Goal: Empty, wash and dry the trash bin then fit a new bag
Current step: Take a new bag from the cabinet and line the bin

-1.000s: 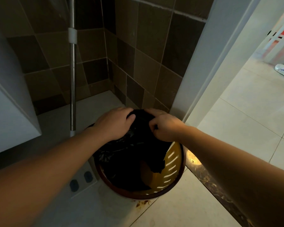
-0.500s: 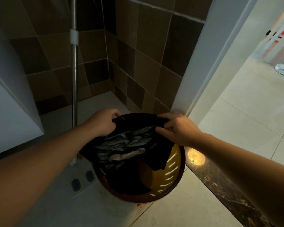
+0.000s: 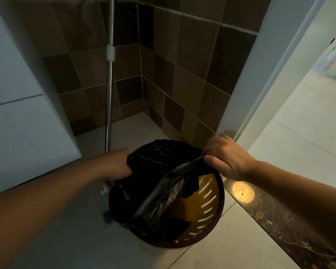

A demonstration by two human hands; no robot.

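Note:
A round yellow trash bin (image 3: 208, 206) with slotted walls and a brown rim stands on the floor in the tiled corner. A black plastic bag (image 3: 159, 191) is spread over its mouth and hangs inside; the far and left rim are covered, the near right rim is bare. My left hand (image 3: 115, 165) grips the bag's edge at the bin's left side. My right hand (image 3: 225, 158) pinches the bag's edge at the far right rim, with a fold of bag running down from it into the bin.
A metal mop handle (image 3: 110, 90) stands upright just behind the bin's left side. A white cabinet (image 3: 21, 129) fills the left. The white door frame (image 3: 246, 98) stands right of the bin, with a dark marble threshold (image 3: 283, 230) and pale floor tiles beyond.
My hands have moved apart, left hand to the bin's left rim and right hand to its right rim, stretching the bag's opening wider over the bin.

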